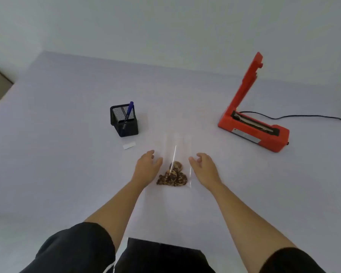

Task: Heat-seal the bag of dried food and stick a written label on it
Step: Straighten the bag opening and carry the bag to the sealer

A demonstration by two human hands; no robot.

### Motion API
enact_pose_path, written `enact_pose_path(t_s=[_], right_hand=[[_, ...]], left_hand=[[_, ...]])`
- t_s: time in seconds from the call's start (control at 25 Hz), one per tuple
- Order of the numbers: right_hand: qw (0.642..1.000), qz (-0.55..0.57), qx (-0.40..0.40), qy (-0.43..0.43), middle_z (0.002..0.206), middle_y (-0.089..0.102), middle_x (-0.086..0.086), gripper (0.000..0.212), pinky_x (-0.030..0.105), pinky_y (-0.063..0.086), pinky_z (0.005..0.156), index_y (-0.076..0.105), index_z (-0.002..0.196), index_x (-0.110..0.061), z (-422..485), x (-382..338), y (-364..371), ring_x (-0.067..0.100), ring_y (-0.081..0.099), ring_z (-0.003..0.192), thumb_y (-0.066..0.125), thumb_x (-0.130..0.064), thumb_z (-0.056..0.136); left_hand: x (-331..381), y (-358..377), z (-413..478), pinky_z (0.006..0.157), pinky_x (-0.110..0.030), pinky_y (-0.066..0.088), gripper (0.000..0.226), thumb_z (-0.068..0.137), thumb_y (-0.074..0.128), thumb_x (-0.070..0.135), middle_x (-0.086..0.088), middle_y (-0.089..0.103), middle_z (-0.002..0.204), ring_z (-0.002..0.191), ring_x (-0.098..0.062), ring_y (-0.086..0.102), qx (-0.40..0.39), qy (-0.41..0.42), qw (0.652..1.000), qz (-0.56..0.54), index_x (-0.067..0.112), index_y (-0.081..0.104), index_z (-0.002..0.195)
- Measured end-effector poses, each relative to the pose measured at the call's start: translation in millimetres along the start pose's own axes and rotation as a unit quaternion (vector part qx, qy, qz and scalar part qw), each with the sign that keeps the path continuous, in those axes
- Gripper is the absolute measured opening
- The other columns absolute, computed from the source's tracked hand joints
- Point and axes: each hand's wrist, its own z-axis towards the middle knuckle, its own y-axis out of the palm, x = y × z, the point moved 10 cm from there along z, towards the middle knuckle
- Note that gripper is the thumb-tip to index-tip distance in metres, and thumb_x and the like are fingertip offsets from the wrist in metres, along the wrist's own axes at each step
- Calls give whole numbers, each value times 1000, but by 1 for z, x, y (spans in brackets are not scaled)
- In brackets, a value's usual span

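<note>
The clear plastic bag [176, 154] of dried food [172, 177] lies flat between the left hand [147, 167] and right hand [204, 167], both open, touching nothing. Likely light, limp and slippery; pinch its empty top at twelve o'clock, toward the heat sealer [252, 127] at two o'clock

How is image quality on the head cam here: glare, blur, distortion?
Head view: light is soft and even, shadows faint. One thin glare streak runs along the clear bag, whose edges nearly vanish against the pale table. The wide-angle lens bows the table's far edge. Overall slightly soft, but the red sealer and pen read clearly.
</note>
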Motion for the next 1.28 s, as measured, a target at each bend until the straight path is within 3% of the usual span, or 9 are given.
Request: enact_pose_path(t_s=[0.12, 0.2, 0.4, 0.6, 0.8, 1.0, 1.12, 1.2, 1.28], right_hand=[[998, 64, -10, 27, 108, 57, 5, 49, 24, 40, 83, 48, 126, -9, 5, 5, 7, 17, 55, 96, 55, -41, 89], [996, 82, -22, 37, 103, 58, 2, 45, 23, 40, 81, 53, 121, -9, 6, 4, 12, 16, 56, 93, 58, -40, 88], [993, 106, -8, 44, 95, 62, 1, 30, 19, 43, 76, 63, 103, -7, 12, 8, 13, 15, 57, 87, 67, -30, 84], [993, 107, 1, 46, 82, 63, -1, 14, 8, 40, 63, 66, 92, -8, 14, 14, 7, 11, 57, 75, 69, -19, 83], [990, 127, -25, 56, 78, 59, -8, 5, 13, 40, 64, 62, 88, -13, 12, 18, 10, 8, 54, 74, 64, -18, 86], [966, 239, -41, 86, 103, 68, 5, 12, 24, 49, 79, 50, 81, -18, 7, 17, 28, 15, 62, 95, 56, -14, 90], [953, 287, -42, 84, 101, 68, 10, 9, 26, 51, 84, 54, 96, -16, 5, 14, 30, 17, 64, 93, 57, -10, 89], [947, 306, -54, 79, 98, 67, 7, 22, 24, 50, 85, 55, 109, -14, 3, 12, 31, 16, 64, 93, 60, -13, 88], [951, 297, -61, 63, 99, 67, 7, 25, 23, 49, 85, 59, 108, -16, 2, 6, 31, 15, 64, 95, 67, -20, 84]], left_hand=[[2, 8, 3, 84, -28, 43, 52, 93, 53, 34, -8, 58, 112, 98, -19, 53, 12, -30, 998, -56, 8, 42, 136], [3, 16, 5, 83, -28, 45, 51, 90, 56, 36, -2, 55, 101, 92, -17, 52, 10, -46, 996, -75, 9, 46, 132], [-7, 25, 19, 79, -26, 47, 41, 85, 66, 32, -2, 56, 101, 93, -18, 55, 2, -66, 993, -94, 12, 56, 119], [-11, 23, 25, 57, -14, 47, 17, 85, 67, 17, -1, 61, 81, 67, -12, 58, -37, -62, 986, -151, 9, 65, 100], [-8, 27, 28, 60, -18, 45, 8, 89, 62, 16, -2, 60, 79, 69, -14, 57, -96, -38, 983, -149, 9, 61, 88], [-7, 30, 25, 77, -33, 56, 9, 90, 59, 16, -14, 66, 90, 82, -24, 64, -114, -23, 972, -203, 7, 57, 90], [-10, 28, 25, 81, -38, 56, 12, 88, 61, 13, -18, 67, 93, 86, -28, 66, -113, -31, 964, -240, 15, 60, 100], [-11, 30, 25, 82, -36, 56, 22, 85, 63, 13, -18, 67, 97, 88, -27, 66, -126, -36, 960, -246, 19, 61, 107], [-6, 30, 24, 81, -34, 56, 23, 83, 67, 17, -14, 69, 95, 88, -24, 67, -133, -26, 962, -236, 19, 62, 105]])
